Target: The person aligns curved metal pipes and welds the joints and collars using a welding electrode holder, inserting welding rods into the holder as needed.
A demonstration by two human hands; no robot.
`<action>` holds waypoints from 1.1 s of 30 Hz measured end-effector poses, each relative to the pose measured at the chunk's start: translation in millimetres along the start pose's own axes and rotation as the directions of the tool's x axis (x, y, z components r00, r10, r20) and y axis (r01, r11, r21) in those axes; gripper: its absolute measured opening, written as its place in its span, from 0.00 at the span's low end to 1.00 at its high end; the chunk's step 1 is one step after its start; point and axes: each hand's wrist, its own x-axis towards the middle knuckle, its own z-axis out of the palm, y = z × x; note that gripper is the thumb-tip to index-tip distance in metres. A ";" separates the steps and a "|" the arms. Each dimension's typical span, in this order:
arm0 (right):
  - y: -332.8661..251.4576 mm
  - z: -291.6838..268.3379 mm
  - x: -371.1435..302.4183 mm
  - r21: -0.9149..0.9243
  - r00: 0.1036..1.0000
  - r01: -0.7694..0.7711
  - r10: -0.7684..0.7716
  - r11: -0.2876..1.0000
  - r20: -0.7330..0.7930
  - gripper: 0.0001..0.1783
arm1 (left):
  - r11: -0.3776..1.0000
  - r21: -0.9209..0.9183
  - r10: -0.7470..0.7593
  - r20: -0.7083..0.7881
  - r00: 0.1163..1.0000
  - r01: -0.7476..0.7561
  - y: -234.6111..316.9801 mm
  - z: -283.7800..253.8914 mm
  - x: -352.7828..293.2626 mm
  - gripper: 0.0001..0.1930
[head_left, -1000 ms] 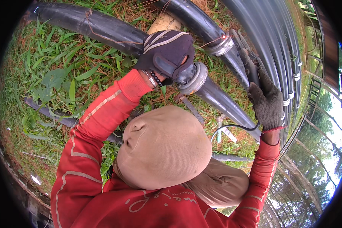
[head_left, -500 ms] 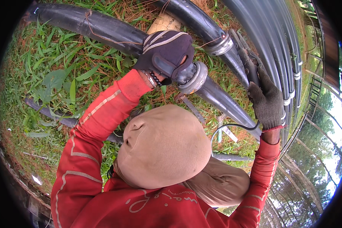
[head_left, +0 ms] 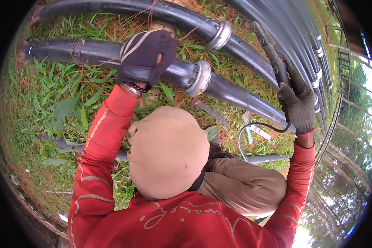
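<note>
My left hand [head_left: 146,58], in a dark glove with pale stripes, is closed round a black pipe [head_left: 190,74]. A silvery ring collar [head_left: 200,78] circles this pipe just right of that hand. On the right, my right hand [head_left: 299,105], in a dark knitted glove, grips the handle of a slim corded hand tool [head_left: 268,47]. The tool has a dark body and a greyish metal head pointing up and away; its exact kind is unclear. From the lower end of its handle a black cable [head_left: 260,124] loops left and down.
Beyond the held pipe lies another black pipe [head_left: 111,6] with its own metal collar [head_left: 220,36]. Several long black pipes [head_left: 285,25] run side by side at the far right. A flat metal bar [head_left: 213,113] and a pale strip [head_left: 260,132] lie on the grass [head_left: 49,91].
My left hand has shifted left along the pipe, farther from the collar, exposing more pipe between them. The tool, still in my right hand, shows more of its handle. The whole view has shifted.
</note>
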 end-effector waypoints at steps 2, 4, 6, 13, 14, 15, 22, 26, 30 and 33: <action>9.7 -17.6 -14.6 -0.012 0.998 -0.006 0.005 1.000 -0.059 0.36 | 1.000 0.024 -0.010 0.050 0.999 0.009 5.0 -8.4 6.2 0.13; 31.5 -35.7 -30.6 0.005 0.992 -0.067 0.067 0.998 -0.110 0.36 | 0.997 0.070 0.036 0.035 0.999 -0.039 10.2 -13.6 13.0 0.16; 57.5 -49.2 -50.6 -0.017 0.982 -0.060 0.056 0.998 -0.178 0.38 | 0.996 0.071 0.052 0.028 0.998 -0.054 15.4 -11.5 20.6 0.16; 121.3 -50.9 -118.0 -0.021 0.952 -0.189 0.178 0.982 -0.250 0.43 | 0.989 0.143 -0.054 0.069 0.996 0.044 62.6 -21.5 56.8 0.13; 129.4 -41.4 -119.6 -0.003 0.963 -0.114 0.109 0.994 -0.247 0.46 | 0.985 0.170 -0.030 0.049 0.998 0.022 64.3 -19.6 58.0 0.13; 137.2 -28.9 -116.7 0.019 0.963 -0.100 0.102 0.995 -0.250 0.46 | 0.981 0.192 -0.018 0.047 0.999 0.009 68.1 -23.9 57.6 0.13; 117.5 48.9 -67.4 -0.093 0.968 0.163 -0.177 0.982 -0.178 0.36 | 0.971 0.175 -0.162 -0.002 0.987 0.160 99.9 -68.8 35.6 0.17; 106.2 80.6 -29.2 -0.070 0.969 0.214 -0.221 0.974 -0.110 0.38 | 0.972 0.169 -0.162 -0.033 0.986 0.165 109.2 -83.1 17.4 0.13; 101.6 92.3 12.2 -0.171 0.966 0.221 -0.240 0.960 -0.099 0.46 | 0.946 0.226 -0.244 0.018 0.970 0.234 112.7 -90.9 6.8 0.13; 93.7 91.6 32.2 -0.208 0.973 0.194 -0.215 0.959 -0.081 0.41 | 0.953 0.193 -0.233 -0.025 0.972 0.233 109.0 -90.1 -1.4 0.14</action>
